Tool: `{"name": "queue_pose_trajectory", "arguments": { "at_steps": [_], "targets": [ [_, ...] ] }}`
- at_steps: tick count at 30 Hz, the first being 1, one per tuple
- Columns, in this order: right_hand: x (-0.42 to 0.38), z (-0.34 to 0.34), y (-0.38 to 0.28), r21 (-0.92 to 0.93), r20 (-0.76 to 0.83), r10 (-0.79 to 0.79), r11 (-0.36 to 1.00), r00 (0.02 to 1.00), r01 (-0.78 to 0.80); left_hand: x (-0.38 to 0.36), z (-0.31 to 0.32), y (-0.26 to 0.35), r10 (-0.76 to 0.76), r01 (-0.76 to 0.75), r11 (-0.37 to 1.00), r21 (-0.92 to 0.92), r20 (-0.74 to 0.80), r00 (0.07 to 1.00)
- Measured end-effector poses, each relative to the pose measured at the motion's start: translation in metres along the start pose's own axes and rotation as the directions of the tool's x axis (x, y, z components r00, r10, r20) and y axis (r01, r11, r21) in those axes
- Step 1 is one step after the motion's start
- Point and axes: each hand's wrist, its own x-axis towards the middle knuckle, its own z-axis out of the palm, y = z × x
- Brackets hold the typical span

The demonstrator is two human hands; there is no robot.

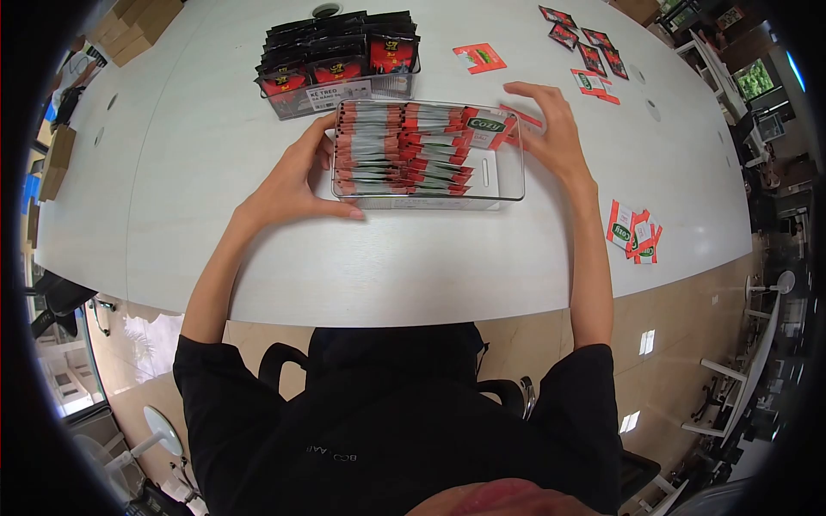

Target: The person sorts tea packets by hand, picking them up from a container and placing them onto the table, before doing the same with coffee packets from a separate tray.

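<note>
A clear plastic bin (514, 185) stands in front of me, with rows of red and white Cozy tea packets (370, 142) packed in its left and middle parts. One Cozy packet (487, 127) lies flatter at its back right, beside bare bin floor. My left hand (297, 185) grips the bin's left end, thumb along the lower front and fingertips partly hidden behind the wall. At the opposite end, my right hand (555, 138) has its fingers spread, index stretched toward the back. Another red-edged packet (529, 119) shows between its thumb and index finger.
Behind the bin stands a second bin (297, 105) full of black and red coffee sachets (340, 52). Loose tea packets (634, 232) lie at the right, another packet (480, 58) at the back. Several dark sachets (591, 58) are scattered back right. The white table (404, 275) curves toward me.
</note>
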Motion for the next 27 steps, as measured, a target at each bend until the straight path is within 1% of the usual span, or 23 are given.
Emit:
{"name": "queue_pose_trajectory", "arguments": {
  "at_steps": [1, 3, 4, 6, 7, 8, 9, 10, 11, 12, 13, 14, 15, 16, 17, 18, 19, 20, 22, 23, 25, 26, 27],
  "targets": [
    [-0.003, 0.003, 0.004, -0.002, -0.002, 0.004, 1.0, 1.0, -0.004, 0.001, 0.0, -0.001, 0.008, -0.008, 1.0, -0.01, -0.001, 1.0],
    [-0.012, 0.013, 0.013, -0.01, 0.155, 0.069, 0.998, 0.986, -0.068, 0.001, 0.0, -0.001, 0.014, -0.014, 1.0, -0.022, 0.0, 1.0],
    [-0.012, 0.008, 0.008, -0.009, 0.155, 0.073, 0.997, 0.985, -0.073, 0.001, 0.0, -0.001, 0.017, -0.017, 0.999, -0.034, -0.002, 1.0],
    [-0.007, -0.01, -0.01, -0.091, 0.265, 0.261, 0.965, 0.928, -0.245, 0.0, 0.001, -0.004, 0.025, -0.025, 0.999, -0.023, -0.003, 1.0],
    [-0.008, -0.015, -0.012, -0.091, 0.263, 0.264, 0.964, 0.928, -0.248, 0.001, 0.001, -0.005, 0.034, -0.034, 0.999, -0.011, -0.009, 0.999],
    [-0.01, -0.019, -0.012, -0.087, 0.257, 0.298, 0.954, 0.919, -0.285, 0.001, 0.001, -0.005, 0.034, -0.034, 0.999, -0.01, -0.005, 0.999],
    [-0.012, -0.022, -0.012, -0.082, 0.253, 0.333, 0.943, 0.909, -0.322, 0.001, 0.001, -0.005, 0.02, -0.02, 1.0, -0.019, -0.001, 1.0],
    [-0.01, -0.026, -0.009, -0.078, 0.254, 0.336, 0.942, 0.907, -0.327, 0.001, 0.0, -0.006, 0.004, -0.004, 1.0, -0.027, 0.004, 1.0],
    [-0.006, -0.031, -0.002, -0.026, 0.18, 0.329, 0.944, 0.927, -0.329, 0.001, 0.001, -0.008, -0.001, 0.001, 1.0, -0.025, 0.008, 1.0],
    [-0.003, -0.033, 0.0, 0.028, 0.104, 0.322, 0.945, 0.941, -0.326, 0.001, 0.004, -0.012, 0.061, -0.061, 0.998, -0.004, -0.029, 0.998],
    [-0.001, -0.033, -0.003, 0.033, 0.107, 0.319, 0.945, 0.942, -0.324, 0.001, 0.004, -0.015, 0.123, -0.122, 0.992, 0.02, -0.066, 0.99],
    [0.002, -0.033, -0.006, 0.114, -0.135, 0.284, 0.956, 0.949, -0.27, 0.001, 0.004, -0.015, 0.118, -0.117, 0.993, 0.023, -0.068, 0.991],
    [0.005, -0.034, -0.009, 0.177, -0.371, 0.25, 0.964, 0.894, -0.197, 0.001, 0.004, -0.014, 0.115, -0.115, 0.993, 0.012, -0.069, 0.991],
    [0.008, -0.035, -0.018, 0.316, -0.418, 0.305, 0.932, 0.856, -0.178, 0.002, 0.005, -0.013, 0.113, -0.113, 0.994, -0.001, -0.069, 0.991],
    [0.009, -0.034, -0.024, 0.317, -0.415, 0.304, 0.932, 0.858, -0.177, 0.002, 0.005, -0.014, 0.11, -0.111, 0.994, -0.002, -0.071, 0.991],
    [0.01, -0.032, -0.029, 0.479, -0.439, 0.305, 0.875, 0.845, -0.067, 0.002, 0.005, -0.014, 0.11, -0.11, 0.994, 0.007, -0.072, 0.991],
    [0.01, -0.03, -0.033, 0.619, -0.462, 0.311, 0.784, 0.83, 0.051, 0.002, 0.005, -0.014, 0.11, -0.109, 0.994, 0.017, -0.072, 0.991],
    [0.01, -0.024, -0.038, 0.621, -0.46, 0.312, 0.783, 0.831, 0.05, 0.001, 0.003, -0.011, 0.108, -0.107, 0.994, 0.017, -0.072, 0.992],
    [0.009, -0.011, -0.046, 0.592, -0.481, 0.194, 0.791, 0.855, 0.154, 0.001, 0.0, -0.003, 0.023, -0.023, 1.0, -0.004, 0.001, 1.0],
    [0.008, -0.006, -0.05, 0.593, -0.48, 0.196, 0.79, 0.855, 0.152, 0.001, 0.0, -0.003, 0.022, -0.022, 1.0, -0.004, 0.003, 1.0],
    [0.007, 0.001, -0.055, 0.591, -0.429, 0.197, 0.8, 0.881, 0.109, 0.0, 0.0, -0.003, 0.016, -0.016, 1.0, -0.01, 0.0, 1.0],
    [0.007, 0.003, -0.056, 0.543, -0.42, 0.189, 0.836, 0.887, 0.079, 0.001, 0.0, -0.003, 0.016, -0.016, 1.0, -0.01, 0.0, 1.0],
    [0.007, 0.003, -0.055, 0.542, -0.421, 0.189, 0.837, 0.887, 0.079, 0.001, 0.0, -0.003, 0.018, -0.018, 1.0, -0.011, 0.002, 1.0]
  ]
}}
